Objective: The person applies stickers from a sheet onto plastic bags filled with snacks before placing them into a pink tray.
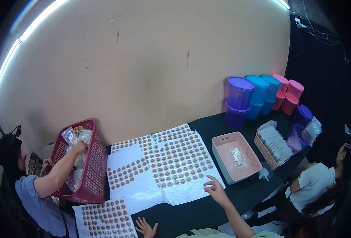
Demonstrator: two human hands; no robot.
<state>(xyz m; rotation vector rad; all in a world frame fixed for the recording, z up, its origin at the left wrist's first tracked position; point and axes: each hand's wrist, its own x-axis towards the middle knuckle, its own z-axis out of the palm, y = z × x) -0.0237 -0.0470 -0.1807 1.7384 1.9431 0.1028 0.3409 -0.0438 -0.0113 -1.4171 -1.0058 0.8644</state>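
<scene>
My right hand [216, 189] reaches forward with fingers spread, its tips touching the lower right edge of a white sticker sheet [183, 158] covered in round brown labels. My left hand [146, 228] lies flat on the black table [207, 210] near the bottom edge, fingers apart, holding nothing, just right of another sticker sheet [104, 218]. More sheets [127, 174] overlap across the middle of the table.
A pink basket [236, 156] holds a small bag of pale pieces. A second basket [274, 144] of white packets and stacked coloured tubs [258, 97] stand at right. At left a person's hand [79, 147] reaches into a red basket [90, 166]. Another person [314, 182] sits at right.
</scene>
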